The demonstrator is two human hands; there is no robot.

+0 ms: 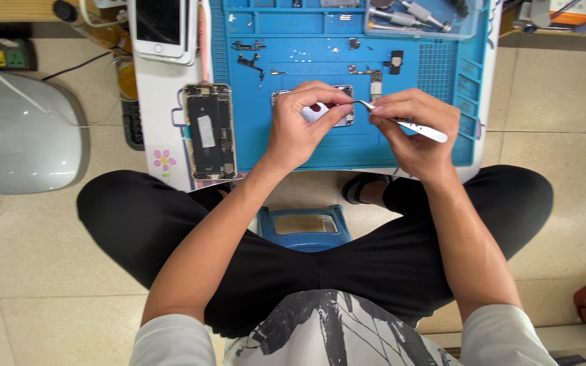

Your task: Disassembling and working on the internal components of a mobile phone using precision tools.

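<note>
on blue mat (306, 152), hands, tweezers (401, 122), perhaps metal plate (320, 112)

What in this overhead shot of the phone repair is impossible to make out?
- Head view: the silver part on the blue mat is mostly covered by the left hand.
- The tweezers tip meets the left hand's fingertips; what it grips is too small to tell.
- The tiny screws are too small to identify.
- The tool tray and white phone are cut off by the top edge.
</note>
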